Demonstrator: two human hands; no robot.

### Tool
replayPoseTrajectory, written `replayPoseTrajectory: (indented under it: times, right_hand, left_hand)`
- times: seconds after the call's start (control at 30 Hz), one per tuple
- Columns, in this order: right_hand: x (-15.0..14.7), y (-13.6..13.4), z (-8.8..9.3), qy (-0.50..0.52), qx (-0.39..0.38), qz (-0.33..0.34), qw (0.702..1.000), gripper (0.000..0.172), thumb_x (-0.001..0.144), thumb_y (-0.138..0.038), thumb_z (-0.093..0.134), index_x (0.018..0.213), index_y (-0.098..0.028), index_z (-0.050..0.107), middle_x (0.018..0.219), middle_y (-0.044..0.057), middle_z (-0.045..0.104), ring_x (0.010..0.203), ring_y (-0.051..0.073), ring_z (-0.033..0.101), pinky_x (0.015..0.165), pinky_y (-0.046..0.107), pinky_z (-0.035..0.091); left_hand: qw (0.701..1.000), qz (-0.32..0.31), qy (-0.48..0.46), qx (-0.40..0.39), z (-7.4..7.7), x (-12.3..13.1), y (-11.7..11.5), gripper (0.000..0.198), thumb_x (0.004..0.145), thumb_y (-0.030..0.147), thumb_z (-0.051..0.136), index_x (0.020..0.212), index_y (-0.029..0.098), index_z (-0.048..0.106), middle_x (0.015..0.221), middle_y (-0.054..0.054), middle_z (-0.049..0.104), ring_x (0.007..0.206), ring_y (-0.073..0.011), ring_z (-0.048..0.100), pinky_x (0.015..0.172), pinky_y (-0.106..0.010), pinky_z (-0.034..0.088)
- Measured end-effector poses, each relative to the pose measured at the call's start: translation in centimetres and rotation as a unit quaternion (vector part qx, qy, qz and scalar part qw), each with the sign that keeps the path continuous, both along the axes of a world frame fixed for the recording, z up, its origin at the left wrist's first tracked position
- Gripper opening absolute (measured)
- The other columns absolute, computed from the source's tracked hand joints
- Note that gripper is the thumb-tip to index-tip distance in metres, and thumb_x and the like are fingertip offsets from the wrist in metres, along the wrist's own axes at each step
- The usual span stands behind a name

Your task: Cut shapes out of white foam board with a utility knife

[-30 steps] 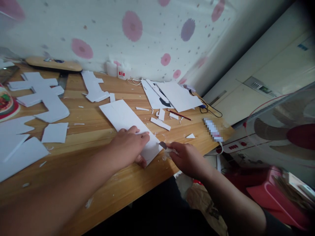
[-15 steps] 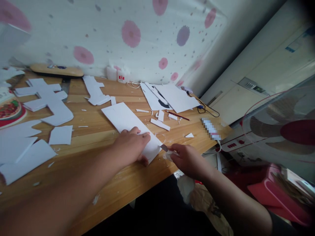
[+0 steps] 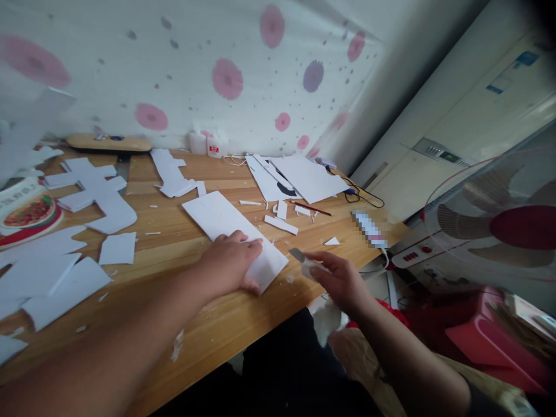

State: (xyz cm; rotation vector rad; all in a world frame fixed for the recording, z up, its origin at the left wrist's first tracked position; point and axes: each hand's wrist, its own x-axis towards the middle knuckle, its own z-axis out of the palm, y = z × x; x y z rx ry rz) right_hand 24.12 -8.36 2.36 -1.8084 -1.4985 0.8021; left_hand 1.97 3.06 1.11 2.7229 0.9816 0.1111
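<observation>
My left hand (image 3: 232, 260) presses down on a rectangular white foam board (image 3: 217, 214), with the thumb at its near edge. The board lies flat and slanted across the wooden table (image 3: 208, 330). In my right hand (image 3: 341, 281) is a cutter blade (image 3: 297, 255), its grip end wrapped in something white. The fingers are closed around that wrapping. The metal tip stands just right of the board's corner, apart from it. Small white offcuts (image 3: 281, 225) and a dark red pencil (image 3: 313, 208) lie beyond the board.
Cut white shapes (image 3: 93, 188) and sheets (image 3: 47, 284) cover the table's left side. White bottles (image 3: 214, 143) and larger sheets (image 3: 315, 176) are at the back. A power strip (image 3: 369, 227) lies near the right edge. Beyond it stand a fan (image 3: 512, 223) and a pink bin (image 3: 486, 336).
My right hand has drawn the cutter blade off the board's corner, to the right and up. My left hand stays on the board. The whole view has shifted slightly.
</observation>
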Motion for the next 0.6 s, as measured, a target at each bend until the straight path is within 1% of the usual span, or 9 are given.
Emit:
replayPoseTrajectory:
  times: [0.1, 0.2, 0.23, 0.3, 0.33, 0.37, 0.43, 0.5, 0.6]
  right_hand:
    - [0.4, 1.2, -2.5, 0.176, 0.047, -0.076, 0.980, 0.046, 0.077, -0.036, 0.061, 0.119, -0.017, 0.060, 0.083, 0.004, 0.069, 0.066, 0.015, 0.060, 0.061, 0.027, 0.045]
    - [-0.8, 3.2, -4.5, 0.269, 0.093, -0.121, 0.951, 0.056, 0.073, -0.045, 0.063, 0.120, -0.015, 0.057, 0.076, 0.002, 0.063, 0.060, 0.013, 0.055, 0.053, 0.025, 0.041]
    - [-1.4, 3.9, -4.9, 0.281, 0.107, -0.127, 0.945, 0.056, 0.074, -0.047, 0.061, 0.120, -0.016, 0.056, 0.082, 0.003, 0.064, 0.063, 0.013, 0.056, 0.054, 0.025, 0.042]
    - [-2.6, 5.2, -5.3, 0.305, 0.124, -0.128, 0.935, 0.055, 0.072, -0.050, 0.062, 0.115, -0.017, 0.058, 0.080, 0.002, 0.062, 0.060, 0.012, 0.054, 0.052, 0.024, 0.041]
    - [-3.2, 5.7, -5.4, 0.316, 0.128, -0.123, 0.932, 0.054, 0.072, -0.050, 0.062, 0.114, -0.018, 0.058, 0.076, 0.001, 0.060, 0.055, 0.012, 0.052, 0.049, 0.024, 0.040]
    - [-3.8, 6.2, -5.5, 0.327, 0.130, -0.117, 0.929, 0.052, 0.072, -0.049, 0.062, 0.114, -0.018, 0.058, 0.072, -0.001, 0.059, 0.052, 0.011, 0.049, 0.047, 0.024, 0.039]
    - [-4.8, 6.7, -5.5, 0.346, 0.138, -0.102, 0.922, 0.047, 0.072, -0.046, 0.063, 0.111, -0.019, 0.059, 0.068, -0.002, 0.056, 0.050, 0.010, 0.047, 0.046, 0.023, 0.038]
    - [-5.8, 6.9, -5.5, 0.361, 0.146, -0.086, 0.917, 0.042, 0.073, -0.043, 0.065, 0.108, -0.020, 0.060, 0.067, -0.003, 0.056, 0.052, 0.011, 0.047, 0.047, 0.023, 0.038]
    - [-6.9, 6.9, -5.9, 0.378, 0.152, -0.074, 0.910, 0.042, 0.074, -0.042, 0.064, 0.109, -0.019, 0.060, 0.068, -0.002, 0.056, 0.052, 0.011, 0.047, 0.048, 0.023, 0.038]
  left_hand:
    - [0.997, 0.055, -0.051, 0.009, 0.6, -0.8, 0.3, 0.041, 0.080, 0.052, 0.058, 0.106, 0.020, 0.062, 0.104, -0.009, 0.070, 0.105, -0.0270, 0.058, 0.083, -0.036, 0.045]
    - [0.982, 0.162, -0.086, 0.054, 0.6, -2.3, 1.0, 0.029, 0.091, 0.041, 0.041, 0.097, 0.019, 0.059, 0.103, -0.011, 0.067, 0.094, -0.0271, 0.061, 0.077, -0.038, 0.046]
    - [0.958, 0.245, -0.140, 0.050, 0.4, -2.9, 1.3, 0.022, 0.085, 0.041, 0.050, 0.090, 0.021, 0.058, 0.098, -0.009, 0.067, 0.089, -0.0265, 0.063, 0.075, -0.037, 0.047]
    - [0.914, 0.314, -0.257, -0.013, -0.4, -4.0, 1.9, 0.026, 0.075, 0.040, 0.062, 0.092, 0.021, 0.058, 0.101, -0.009, 0.065, 0.091, -0.0277, 0.064, 0.079, -0.037, 0.048]
    - [0.877, 0.338, -0.331, -0.081, -0.9, -4.4, 2.0, 0.028, 0.072, 0.037, 0.065, 0.094, 0.021, 0.058, 0.105, -0.009, 0.064, 0.097, -0.0290, 0.063, 0.081, -0.037, 0.049]
    - [0.823, 0.369, -0.405, -0.153, -1.3, -4.6, 2.0, 0.031, 0.070, 0.033, 0.069, 0.096, 0.021, 0.058, 0.109, -0.009, 0.064, 0.106, -0.0312, 0.061, 0.084, -0.038, 0.049]
    - [0.778, 0.377, -0.459, -0.201, -1.7, -4.5, 1.5, 0.038, 0.075, 0.029, 0.065, 0.110, 0.022, 0.052, 0.111, -0.009, 0.063, 0.113, -0.0315, 0.058, 0.080, -0.036, 0.052]
    - [0.705, 0.383, -0.535, -0.265, -1.5, -3.9, 0.7, 0.041, 0.076, 0.025, 0.067, 0.113, 0.025, 0.050, 0.120, -0.007, 0.058, 0.116, -0.0300, 0.056, 0.075, -0.034, 0.055]
    - [0.638, 0.399, -0.593, -0.286, -0.6, -2.7, -0.2, 0.040, 0.075, 0.016, 0.068, 0.109, 0.028, 0.051, 0.133, -0.002, 0.050, 0.100, -0.0206, 0.062, 0.067, -0.029, 0.057]
